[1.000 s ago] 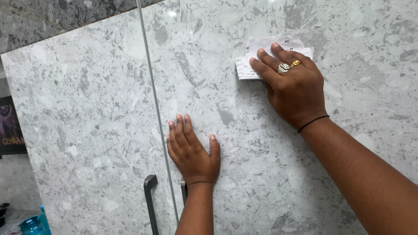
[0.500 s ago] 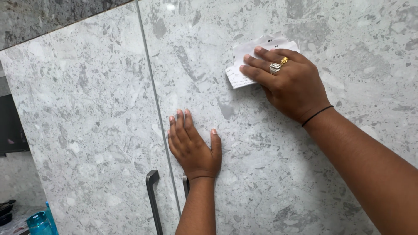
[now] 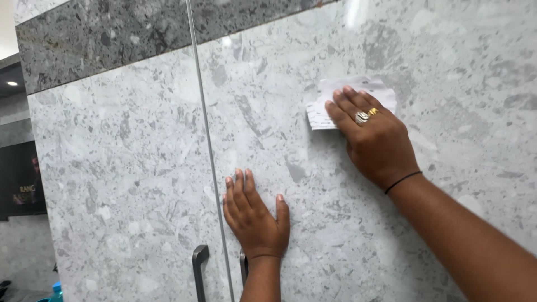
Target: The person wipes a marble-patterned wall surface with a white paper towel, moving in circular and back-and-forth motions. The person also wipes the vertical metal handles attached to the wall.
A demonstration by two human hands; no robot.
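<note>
Change: since the earlier frames my right hand (image 3: pixel 376 140) and the white cloth (image 3: pixel 347 100) under it sit a little further right on the panel; my left hand (image 3: pixel 254 221) stays flat in the same spot.
Right grip: fingers together, palm pressing the cloth against the right door (image 3: pixel 335 235); not clenched around it.
Left grip: open, fingers together, thumb out, holding nothing, flat on the right door just beside the seam (image 3: pixel 210 156).
Cloth position: upper part of the right door, sticking out above and left of my fingers.
Counts: two doors, left door (image 3: pixel 123 184) and right; two dark handles (image 3: pixel 198 271), one each side of the seam; one cloth; two rings (image 3: pixel 363 116) and one black wrist band (image 3: pixel 403 182) on my right hand.
Surface: glossy grey speckled stone-look panels, darker grey band (image 3: pixel 106 39) above.
Room: dim area at far left, a blue bottle top (image 3: pixel 56 291) low down.
Hidden: most of the cloth lies under my hand; handles cut off by the bottom edge; the second handle partly behind my left wrist.
</note>
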